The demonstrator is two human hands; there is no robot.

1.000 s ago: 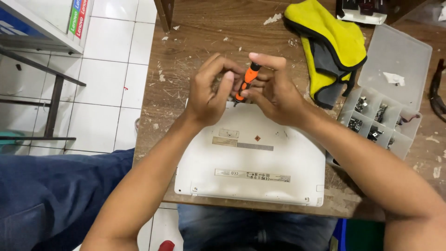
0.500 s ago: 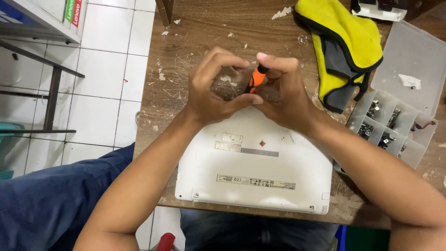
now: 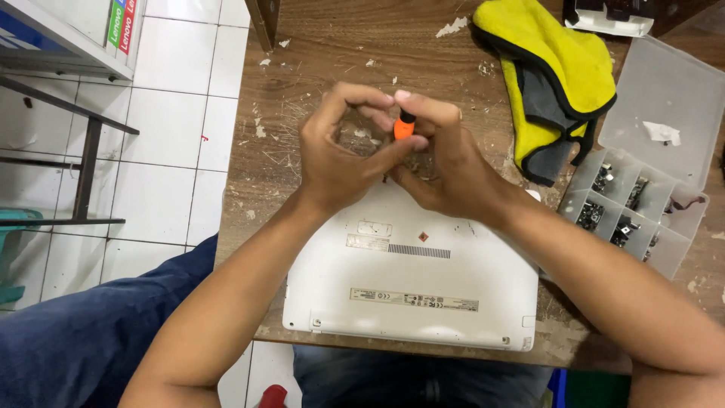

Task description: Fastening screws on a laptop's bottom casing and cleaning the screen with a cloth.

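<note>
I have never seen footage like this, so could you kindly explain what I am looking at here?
There is no machine: a camera worn on a person's head looks down at their two bare hands. The left hand and right hand together grip a small orange screwdriver above the far edge of a white laptop, which lies underside up on a scratched wooden table. To the right lie a yellow cloth and a clear parts box with small dark parts in its compartments. White floor tiles show on the left.
</note>
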